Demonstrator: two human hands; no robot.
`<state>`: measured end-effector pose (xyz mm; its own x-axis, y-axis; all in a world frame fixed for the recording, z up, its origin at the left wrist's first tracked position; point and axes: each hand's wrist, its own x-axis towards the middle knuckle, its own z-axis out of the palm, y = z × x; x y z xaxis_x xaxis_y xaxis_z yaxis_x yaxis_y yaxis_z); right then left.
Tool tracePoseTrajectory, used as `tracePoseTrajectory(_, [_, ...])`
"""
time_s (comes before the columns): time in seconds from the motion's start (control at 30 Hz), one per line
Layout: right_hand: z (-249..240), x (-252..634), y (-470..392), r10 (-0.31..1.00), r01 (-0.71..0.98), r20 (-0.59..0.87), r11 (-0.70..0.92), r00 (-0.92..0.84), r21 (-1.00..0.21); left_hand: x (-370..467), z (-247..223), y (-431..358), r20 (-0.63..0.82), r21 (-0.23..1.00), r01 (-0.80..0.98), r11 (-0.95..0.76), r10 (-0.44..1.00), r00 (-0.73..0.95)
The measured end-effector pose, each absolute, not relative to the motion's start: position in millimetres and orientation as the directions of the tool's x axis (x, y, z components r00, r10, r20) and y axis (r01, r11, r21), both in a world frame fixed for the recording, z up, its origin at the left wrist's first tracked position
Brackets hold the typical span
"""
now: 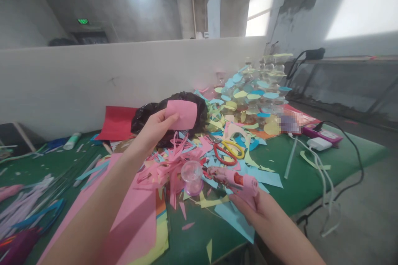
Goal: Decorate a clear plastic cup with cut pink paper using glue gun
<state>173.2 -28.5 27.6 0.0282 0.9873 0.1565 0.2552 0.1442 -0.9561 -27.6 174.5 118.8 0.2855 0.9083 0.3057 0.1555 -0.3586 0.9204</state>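
Between thumb and fingers, my left hand (163, 122) holds up a small piece of pink paper (185, 115) in front of a black plastic bag (149, 116). My right hand (253, 211) grips a pink hot glue gun (238, 182), its nozzle pointing left. Close to the nozzle stands a small clear plastic cup-like piece (191, 172) on a pinkish round base. Red-and-yellow-handled scissors (228, 152) lie just beyond the glue gun, among pink, blue and yellow paper scraps (164, 165).
Clear plastic pieces topped with coloured paper (251, 91) are stacked at the back right. Pink sheets (133, 215) lie at the left front, a red sheet (116, 122) behind. A white adapter (319, 144) and cables trail over the green table's (348, 169) right edge. A low white partition (77, 78) stands behind.
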Motion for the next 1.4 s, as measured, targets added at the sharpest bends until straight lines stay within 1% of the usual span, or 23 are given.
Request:
tracePoseTrajectory(0.2, [30, 171, -31, 0.99, 0.281, 0.125, 0.102, 0.067, -0.954, -27, 118, 175, 0.316, 0.916, 0.158, -0.368, 0.907, 0.276])
tracePoseTrajectory(0.37, [30, 171, -32, 0.983, 0.283, 0.163, 0.131, 0.089, -0.95, -26, 118, 175, 0.314, 0.921, 0.146, -0.362, 0.909, 0.273])
tracePoseTrajectory(0.5, [27, 176, -33, 0.985, 0.281, 0.172, 0.159, 0.022, -0.947, -26, 119, 174, 0.311, 0.924, 0.141, -0.356, 0.912, 0.267])
tracePoseTrajectory(0.6, [25, 178, -37, 0.99, 0.292, 0.136, 0.139, -0.028, -0.946, -26, 119, 173, 0.303, 0.929, 0.125, -0.347, 0.912, 0.278])
tracePoseTrajectory(0.77, [25, 175, -44, 0.993, 0.324, 0.101, 0.117, -0.067, -0.939, -26, 120, 172, 0.302, 0.931, 0.119, -0.345, 0.911, 0.281])
tracePoseTrajectory(0.93, [33, 169, -44, 0.992, 0.29, 0.084, 0.109, -0.098, -0.951, -25, 121, 170, 0.298, 0.93, 0.136, -0.343, 0.916, 0.27])
tracePoseTrajectory(1.13, [36, 168, -42, 0.991, 0.277, 0.125, 0.135, -0.056, -0.951, -25, 120, 171, 0.309, 0.925, 0.135, -0.355, 0.91, 0.275])
tracePoseTrajectory(1.33, [33, 169, -38, 0.978, 0.27, 0.157, 0.189, -0.135, -0.944, -27, 118, 172, 0.31, 0.926, 0.124, -0.358, 0.905, 0.291])
tracePoseTrajectory(1.4, [32, 168, -38, 0.981, 0.293, 0.182, 0.194, -0.066, -0.936, -27, 118, 173, 0.311, 0.925, 0.124, -0.359, 0.903, 0.297])
